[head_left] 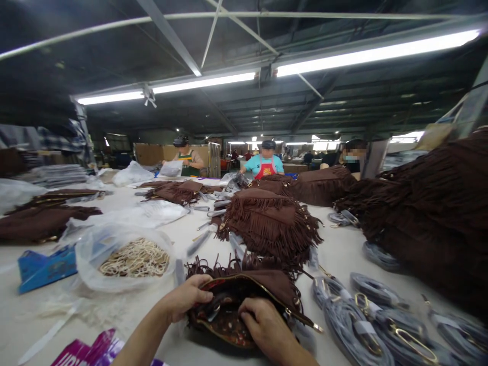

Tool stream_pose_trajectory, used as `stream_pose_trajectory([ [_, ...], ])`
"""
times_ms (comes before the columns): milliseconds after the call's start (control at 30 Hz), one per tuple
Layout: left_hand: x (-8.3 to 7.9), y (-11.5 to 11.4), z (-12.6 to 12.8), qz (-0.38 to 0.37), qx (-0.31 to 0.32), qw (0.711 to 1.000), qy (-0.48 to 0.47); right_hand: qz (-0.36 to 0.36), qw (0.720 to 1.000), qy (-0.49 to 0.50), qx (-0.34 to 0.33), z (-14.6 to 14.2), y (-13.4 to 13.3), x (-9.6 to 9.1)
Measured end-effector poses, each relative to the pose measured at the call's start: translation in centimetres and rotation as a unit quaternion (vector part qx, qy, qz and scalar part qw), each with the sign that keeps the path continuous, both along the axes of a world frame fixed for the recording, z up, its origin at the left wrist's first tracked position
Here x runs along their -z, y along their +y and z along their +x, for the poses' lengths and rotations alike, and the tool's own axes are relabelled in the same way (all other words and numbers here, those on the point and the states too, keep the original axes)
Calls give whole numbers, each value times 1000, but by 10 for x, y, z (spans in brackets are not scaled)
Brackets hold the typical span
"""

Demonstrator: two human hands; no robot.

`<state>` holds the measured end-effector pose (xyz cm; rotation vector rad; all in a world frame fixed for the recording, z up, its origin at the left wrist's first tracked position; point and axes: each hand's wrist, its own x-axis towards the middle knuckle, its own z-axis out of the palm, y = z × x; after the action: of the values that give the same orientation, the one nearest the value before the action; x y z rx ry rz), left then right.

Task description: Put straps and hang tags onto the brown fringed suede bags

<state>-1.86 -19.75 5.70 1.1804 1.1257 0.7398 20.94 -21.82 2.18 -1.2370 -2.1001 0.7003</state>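
A brown fringed suede bag [270, 285] is held open crosswise, its zip [263, 291] running rightward, by the left hand [186, 300] curled over its left end and the right hand [263, 320] pressed into the opening [224, 320], nearer its middle.

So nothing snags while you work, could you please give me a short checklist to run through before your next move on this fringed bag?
1. Bag mouth open: ok. The left hand and right hand hold the zipped opening of the brown suede fringed bag apart, showing its patterned lining.
2. Nothing loose inside: cannot tell. A dark shape lies within the lining.
3. Fringe out of the zip: cannot tell. The hands hide part of the zip.
4. Plastic bag of cream cords away from the hands: ok.
5. Grey wrapped straps with brass clasps apart from the bag: cannot tell. The nearest lie very close on its right.
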Motion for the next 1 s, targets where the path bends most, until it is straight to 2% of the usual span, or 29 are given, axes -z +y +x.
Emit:
stream_pose_trajectory([
  [200, 10, 3, 0, -22, -28, 997, -62, 10, 998, 55, 21, -22, 3, -2],
  [300, 14, 4, 3, -22, -40, 996, -73, 7, 997, 81, 8, -33, 1, 0],
  [500, 18, -1, 13, -11, -37, 995, -89, -84, 975, 208, -13, -42, -2, 0],
  [600, 16, -5, 20, 8, -43, 996, -82, -29, 983, 182, -11, -42, -4, 0],
  [700, 12, -9, 29, 37, -61, 996, -52, 80, 993, 90, 10, -41, -6, 1],
  [800, 11, -11, 36, 68, -57, 996, -6, 159, 986, 5, 56, -43, -10, 2],
  [900, 21, -2, 29, 136, -32, 990, 30, 175, 983, 3, 60, -48, -6, 6],
  [967, 30, 12, 17, 133, 8, 990, 41, 138, 985, 93, 38, -50, 3, 13],
  [1000, 32, 20, 11, 130, 30, 990, 37, 99, 983, 148, 49, -51, 8, 18],
])
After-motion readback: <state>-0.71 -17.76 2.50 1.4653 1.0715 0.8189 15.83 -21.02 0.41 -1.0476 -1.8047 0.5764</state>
